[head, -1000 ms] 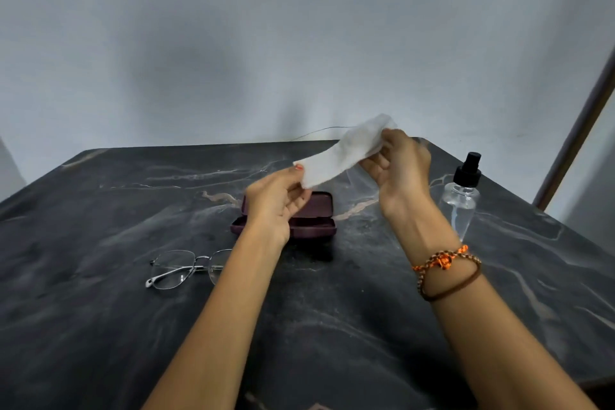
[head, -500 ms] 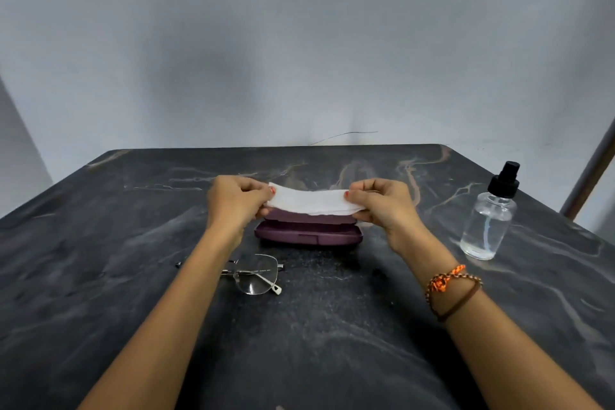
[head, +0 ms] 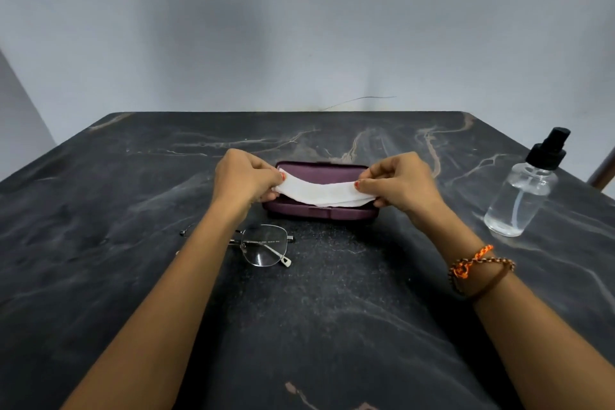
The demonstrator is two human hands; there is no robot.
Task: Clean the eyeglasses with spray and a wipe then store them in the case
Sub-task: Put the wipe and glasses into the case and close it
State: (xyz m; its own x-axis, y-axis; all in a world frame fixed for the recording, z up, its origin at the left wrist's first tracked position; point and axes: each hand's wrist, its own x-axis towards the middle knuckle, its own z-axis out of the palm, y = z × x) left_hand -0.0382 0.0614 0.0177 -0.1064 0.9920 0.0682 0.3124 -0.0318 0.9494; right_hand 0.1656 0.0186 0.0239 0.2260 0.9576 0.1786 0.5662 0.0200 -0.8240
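Both hands hold a white wipe (head: 320, 191) stretched flat between them, just above the open maroon glasses case (head: 319, 171). My left hand (head: 244, 178) pinches its left end and my right hand (head: 399, 181) pinches its right end. The thin metal-framed eyeglasses (head: 264, 245) lie folded on the dark marble table in front of the case; my left forearm hides their left lens. A clear spray bottle (head: 524, 193) with a black pump stands upright at the right.
The dark marble table (head: 100, 243) reaches back to a plain grey wall. A brown post (head: 602, 173) stands past the table's right edge, behind the bottle. Beaded and orange bracelets circle my right wrist.
The hands came down from a raised, slanted hold and now stretch the wipe level and low over the case. The view shifted, so case and glasses appear more central.
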